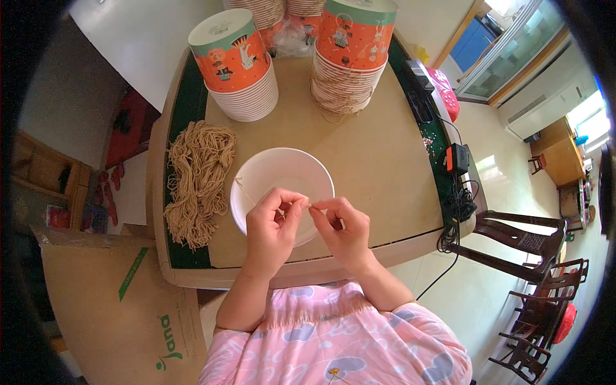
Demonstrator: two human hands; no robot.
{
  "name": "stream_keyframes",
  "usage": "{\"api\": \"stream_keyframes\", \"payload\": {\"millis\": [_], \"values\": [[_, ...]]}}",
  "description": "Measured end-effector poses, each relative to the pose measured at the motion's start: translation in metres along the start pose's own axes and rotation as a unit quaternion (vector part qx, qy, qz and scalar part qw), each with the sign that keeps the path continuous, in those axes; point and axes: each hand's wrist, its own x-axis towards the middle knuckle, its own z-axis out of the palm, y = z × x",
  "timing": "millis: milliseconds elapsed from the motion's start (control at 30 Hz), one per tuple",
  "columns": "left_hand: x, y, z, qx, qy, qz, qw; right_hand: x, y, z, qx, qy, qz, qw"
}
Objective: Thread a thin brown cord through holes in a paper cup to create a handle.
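Both hands meet fingertip to fingertip above a white paper bucket (256,168), whose open mouth faces up. My left hand (273,224) is closed in a pinch on a thin beige string (246,191). That string runs to the bucket's left rim, where a small knot shows. My right hand (343,230) pinches at the same spot, apparently on the string's end, which is mostly hidden by the fingers. Left of the bucket lies a thick bundle of beige strings (200,179).
Behind stand a stack of orange and green paper buckets (240,83) and another stack (350,64) with strings hanging from it. Black cables (454,212) and an adapter (457,159) line the table's right edge. A cardboard box (115,301) stands at lower left, a dark wooden chair (520,240) at right.
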Motion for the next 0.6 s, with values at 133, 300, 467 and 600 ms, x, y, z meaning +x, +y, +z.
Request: {"api": "stream_keyframes", "payload": {"millis": [133, 300, 467, 600], "values": [[0.0002, -0.0001, -0.0009, -0.011, -0.001, -0.003, 1.0, 0.0011, 0.0008, 0.0004, -0.016, -0.002, -0.021, 1.0], [0.0007, 0.0069, -0.0006, 0.094, 0.0, 0.037, 0.995, 0.0016, 0.0019, 0.0, -0.013, 0.003, -0.025, 1.0], [0.0026, 0.0045, 0.0014, 0.255, 0.035, 0.194, 0.947, 0.0036, 0.0005, -0.0015, -0.034, -0.007, -0.043, 0.998], [0.002, 0.0029, 0.0019, 0.255, 0.051, 0.195, 0.946, 0.0044, 0.0032, -0.0019, -0.053, -0.011, -0.09, 0.994]]}}
